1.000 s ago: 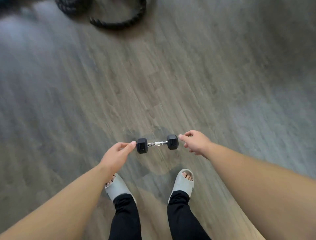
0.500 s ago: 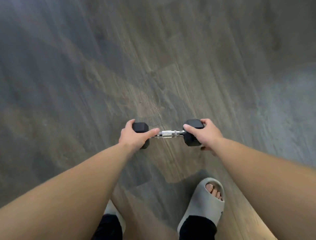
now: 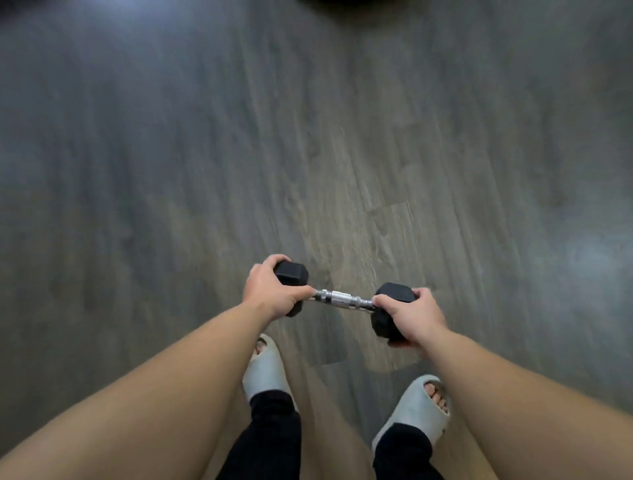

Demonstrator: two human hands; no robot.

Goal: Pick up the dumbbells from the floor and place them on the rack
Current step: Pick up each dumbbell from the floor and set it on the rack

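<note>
A small dumbbell (image 3: 342, 298) with black hexagonal heads and a chrome knurled handle is held off the floor in front of me, tilted down to the right. My left hand (image 3: 270, 291) wraps around its left head. My right hand (image 3: 416, 317) grips the right head, with the thumb near the handle's end. The rack is out of view.
Grey wood-plank floor (image 3: 308, 137) fills the view. My two feet in pale grey slide sandals (image 3: 265, 370) (image 3: 416, 407) stand below the dumbbell. A dark blurred object (image 3: 346, 2) touches the top edge.
Both hands went from reaching beside the dumbbell on the floor to gripping its two heads. The dumbbell has since come up and tilted, and both feet are back in view.
</note>
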